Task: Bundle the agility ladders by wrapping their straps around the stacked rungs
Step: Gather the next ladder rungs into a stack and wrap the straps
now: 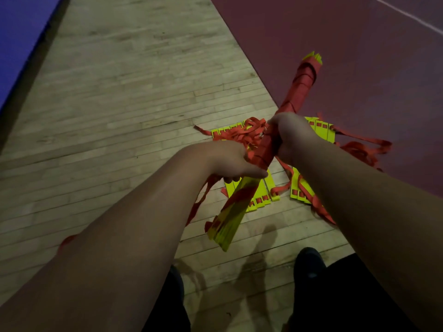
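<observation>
Two bare hands hold one bundle (303, 85) of stacked rungs in the air, above the middle of the scene. It slants from near left to far right. The left hand (230, 161) is closed around it where the wrapping ends. Its thumb lies along the yellow side, and most of its fingers are hidden under the bundle. The right hand (291, 137) is clenched around the wrapped middle, a little farther away. Its fingertips are hidden behind the bundle. Both forearms cover much of the near floor and run out at the bottom edge.

The red strap (261, 149) is flat woven band, wound in many turns over the far half of the bundle. Only the yellow tips show at the far end. The near half (230, 226) is bare: thin, flat, bright yellow plastic slats pressed together, with some red across them. A tangle of strap (239, 134) sits just left of the hands. I cannot tell if it hangs from the bundle or lies on the ground.

Under the hands more loose rungs (260, 196) lie on the wooden floor (119, 104), partly hidden. They have small square slots near their ends. Loose straps (359, 149) spread to the right, onto a dark red mat (359, 68). This mat carries a thin white line (407, 13) at the far right. The floor is pale narrow planks. A blue surface (16, 32) is cut off at the far left. A dark shoe (309, 262) is near the bottom, dim and hard to make out.
</observation>
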`<state>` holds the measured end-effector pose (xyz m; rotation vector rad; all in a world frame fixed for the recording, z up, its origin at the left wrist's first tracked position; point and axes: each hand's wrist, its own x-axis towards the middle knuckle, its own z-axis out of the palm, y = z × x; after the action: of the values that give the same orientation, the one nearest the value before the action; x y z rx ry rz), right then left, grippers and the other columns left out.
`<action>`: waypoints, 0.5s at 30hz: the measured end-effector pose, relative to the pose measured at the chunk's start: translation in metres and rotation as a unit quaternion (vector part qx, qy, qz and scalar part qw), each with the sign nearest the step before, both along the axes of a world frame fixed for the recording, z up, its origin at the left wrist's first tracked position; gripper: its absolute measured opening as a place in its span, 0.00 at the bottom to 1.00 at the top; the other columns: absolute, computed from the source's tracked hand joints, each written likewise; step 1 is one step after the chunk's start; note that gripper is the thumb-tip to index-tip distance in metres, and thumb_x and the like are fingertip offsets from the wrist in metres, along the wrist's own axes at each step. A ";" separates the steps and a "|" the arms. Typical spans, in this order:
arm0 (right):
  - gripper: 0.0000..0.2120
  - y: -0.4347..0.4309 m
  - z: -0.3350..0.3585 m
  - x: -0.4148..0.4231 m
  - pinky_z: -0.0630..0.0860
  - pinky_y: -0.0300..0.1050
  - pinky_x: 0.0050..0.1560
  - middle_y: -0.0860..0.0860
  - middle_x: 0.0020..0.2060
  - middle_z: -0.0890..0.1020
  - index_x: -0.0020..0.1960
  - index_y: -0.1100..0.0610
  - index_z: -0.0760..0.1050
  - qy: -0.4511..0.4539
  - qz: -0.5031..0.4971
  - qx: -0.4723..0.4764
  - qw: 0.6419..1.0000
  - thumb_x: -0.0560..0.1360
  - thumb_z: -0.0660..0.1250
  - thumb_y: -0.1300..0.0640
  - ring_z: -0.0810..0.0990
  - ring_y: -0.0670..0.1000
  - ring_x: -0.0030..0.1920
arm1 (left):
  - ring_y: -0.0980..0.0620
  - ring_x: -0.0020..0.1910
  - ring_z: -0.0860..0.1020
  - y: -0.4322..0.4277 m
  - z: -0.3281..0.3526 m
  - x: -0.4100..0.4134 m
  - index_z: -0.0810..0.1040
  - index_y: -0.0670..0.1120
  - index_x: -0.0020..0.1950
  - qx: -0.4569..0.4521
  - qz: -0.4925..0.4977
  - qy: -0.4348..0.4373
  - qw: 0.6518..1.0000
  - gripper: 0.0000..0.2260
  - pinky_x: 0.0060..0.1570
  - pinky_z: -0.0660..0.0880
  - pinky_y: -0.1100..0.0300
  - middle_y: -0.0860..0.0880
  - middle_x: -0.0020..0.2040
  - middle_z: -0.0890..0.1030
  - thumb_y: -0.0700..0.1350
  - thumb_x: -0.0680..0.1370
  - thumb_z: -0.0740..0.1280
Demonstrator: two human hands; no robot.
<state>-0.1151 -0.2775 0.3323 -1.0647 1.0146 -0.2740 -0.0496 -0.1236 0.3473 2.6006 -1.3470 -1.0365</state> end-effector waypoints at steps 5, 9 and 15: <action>0.04 0.001 -0.001 0.006 0.82 0.56 0.47 0.58 0.35 0.77 0.45 0.64 0.77 0.016 0.018 -0.010 1.000 0.75 0.66 0.70 0.79 0.56 0.31 | 0.45 0.39 0.81 -0.005 -0.013 -0.006 0.83 0.43 0.42 -0.025 -0.001 -0.062 0.998 0.32 0.39 0.74 0.52 0.46 0.36 0.81 0.74 0.73 0.72; 0.08 -0.002 0.000 0.000 0.80 0.53 0.45 0.57 0.41 0.80 0.52 0.61 0.80 -0.040 0.015 0.000 0.999 0.76 0.76 0.61 0.80 0.55 0.39 | 0.48 0.43 0.84 -0.004 0.000 -0.001 0.86 0.47 0.47 -0.069 0.064 0.005 0.996 0.23 0.43 0.79 0.52 0.48 0.42 0.86 0.68 0.74 0.76; 0.15 0.003 0.032 -0.021 0.80 0.47 0.47 0.54 0.41 0.80 0.51 0.59 0.79 -0.268 -0.016 0.184 0.946 0.77 0.75 0.47 0.80 0.52 0.40 | 0.49 0.43 0.86 0.007 0.019 0.002 0.84 0.48 0.59 -0.182 0.156 0.317 0.918 0.12 0.40 0.80 0.59 0.45 0.49 0.89 0.52 0.80 0.76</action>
<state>-0.1359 -0.2740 0.3640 -0.5832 0.5595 -0.3597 -0.0473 -0.1168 0.3667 1.8767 -0.8324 -1.2639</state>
